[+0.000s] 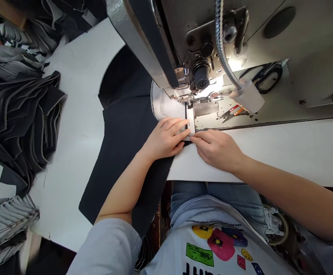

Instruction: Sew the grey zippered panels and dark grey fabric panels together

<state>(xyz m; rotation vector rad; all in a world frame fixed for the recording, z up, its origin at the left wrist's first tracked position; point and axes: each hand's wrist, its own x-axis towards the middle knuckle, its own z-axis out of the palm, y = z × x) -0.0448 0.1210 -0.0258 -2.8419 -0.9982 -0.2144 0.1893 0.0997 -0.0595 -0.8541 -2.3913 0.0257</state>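
Note:
A large dark fabric piece [126,126] lies across the white table and hangs over its front edge. A grey-white mesh piece [166,105] rests on it, reaching under the sewing machine's presser foot [187,100]. My left hand [164,138] lies flat on the fabric with its fingers stretched out, pressing the mesh down just before the needle. My right hand [216,147] pinches the near edge of the layered fabric right beside the left fingertips.
The sewing machine head [240,42] fills the top right, with a flexible lamp [246,95] lit over the needle plate. Scissors [265,78] and small snips [232,112] lie on the machine bed. Stacks of dark cut pieces [20,122] sit at the left.

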